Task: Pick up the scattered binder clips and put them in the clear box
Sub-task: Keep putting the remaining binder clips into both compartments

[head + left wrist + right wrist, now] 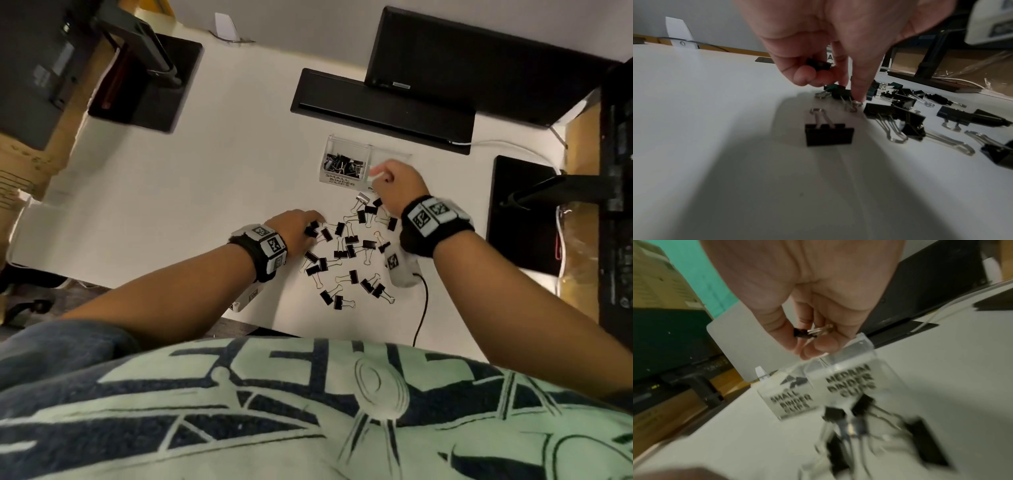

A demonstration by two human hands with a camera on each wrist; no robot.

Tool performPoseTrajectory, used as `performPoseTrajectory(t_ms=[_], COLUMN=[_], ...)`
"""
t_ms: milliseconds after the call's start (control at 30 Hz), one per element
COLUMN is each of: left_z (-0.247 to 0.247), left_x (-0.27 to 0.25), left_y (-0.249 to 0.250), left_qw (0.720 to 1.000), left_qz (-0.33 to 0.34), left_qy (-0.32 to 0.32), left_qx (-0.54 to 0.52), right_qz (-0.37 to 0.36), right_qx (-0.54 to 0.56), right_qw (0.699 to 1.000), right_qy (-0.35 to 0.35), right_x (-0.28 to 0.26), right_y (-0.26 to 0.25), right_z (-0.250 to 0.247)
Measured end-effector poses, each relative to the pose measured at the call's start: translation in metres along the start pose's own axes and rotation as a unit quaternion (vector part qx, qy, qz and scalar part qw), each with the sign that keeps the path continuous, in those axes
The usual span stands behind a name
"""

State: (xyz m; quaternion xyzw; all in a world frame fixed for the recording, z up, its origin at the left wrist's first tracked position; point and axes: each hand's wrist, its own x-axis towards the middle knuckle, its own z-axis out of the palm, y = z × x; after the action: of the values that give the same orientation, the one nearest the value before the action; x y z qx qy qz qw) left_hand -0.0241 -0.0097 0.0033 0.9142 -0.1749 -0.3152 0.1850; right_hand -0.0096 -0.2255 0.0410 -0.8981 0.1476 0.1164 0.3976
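Several black binder clips [346, 250] lie scattered on the white desk [205, 192]. A clear box [346, 164] with two compartments stands behind them; its left side, marked small binder clips [791, 400], holds several clips, and the right side is marked medium [851, 382]. My right hand [394, 181] hovers over the box's front edge and holds a small clip [807, 333] in curled fingers. My left hand [301, 226] is at the pile's left edge, gripping a black clip [818, 64] while a fingertip [858, 95] presses on a clip on the desk [842, 94].
A black monitor base [383, 106] and a monitor [479, 65] stand behind the box. Another black stand [520, 212] is at the right, a third [147, 82] at the far left. A white device [400, 267] with a black cable lies near the front edge.
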Motion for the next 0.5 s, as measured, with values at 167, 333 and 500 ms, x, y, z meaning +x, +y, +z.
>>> performPoseTrajectory(t_ms=[167,333,500], left_z=[0.002,-0.010,-0.040], left_x=[0.001,0.001,0.015], left_y=[-0.004,-0.009,-0.005], left_qw=[1.000,0.999,0.992], left_qz=[-0.006,-0.003,-0.013], left_qy=[-0.016,0.016,0.082], left_qx=[0.003,-0.049,-0.091], right_qz=[-0.021,-0.032,-0.057], right_qx=[-0.015,-0.075,-0.153], right_qw=[1.000,0.996,0.986], right_qy=[-0.017,-0.021,-0.043], right_x=[0.044,0.066,0.064], right_y=[-0.044,-0.060,-0.058], right_z=[-0.003,0.019,0.032])
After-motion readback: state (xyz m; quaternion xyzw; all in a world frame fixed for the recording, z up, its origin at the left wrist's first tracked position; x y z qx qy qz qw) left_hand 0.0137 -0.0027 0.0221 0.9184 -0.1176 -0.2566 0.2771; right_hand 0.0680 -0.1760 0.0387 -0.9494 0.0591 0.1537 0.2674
